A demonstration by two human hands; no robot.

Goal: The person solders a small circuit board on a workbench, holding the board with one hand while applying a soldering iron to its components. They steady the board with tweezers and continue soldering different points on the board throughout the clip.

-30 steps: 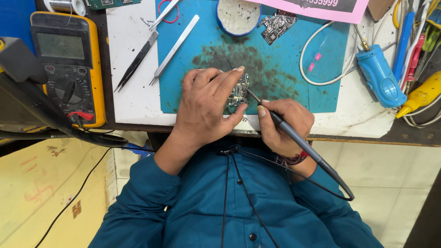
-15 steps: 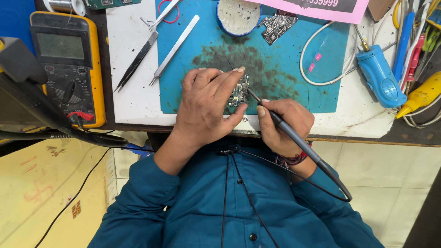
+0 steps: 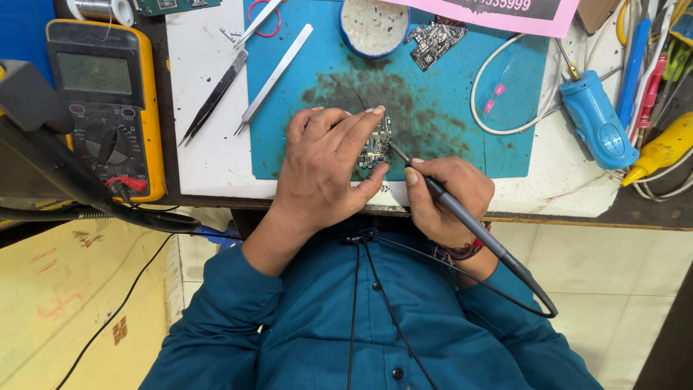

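Observation:
My left hand [image 3: 325,162] lies flat on the stained blue work mat [image 3: 462,87], its fingers and thumb pinning a small circuit board [image 3: 377,143] near the mat's front edge. Just right of it, my right hand [image 3: 447,198] grips a dark soldering iron [image 3: 462,217] like a pen. The iron's tip touches the right side of the board, and its black cable loops back over my blue shirt.
Two tweezers [image 3: 245,79] lie left of the mat. A yellow multimeter [image 3: 101,108] sits far left. At the back are a round tin [image 3: 374,25] and a second circuit board [image 3: 433,42]. A blue handheld tool [image 3: 595,119], a white cable and a yellow bottle [image 3: 660,148] crowd the right.

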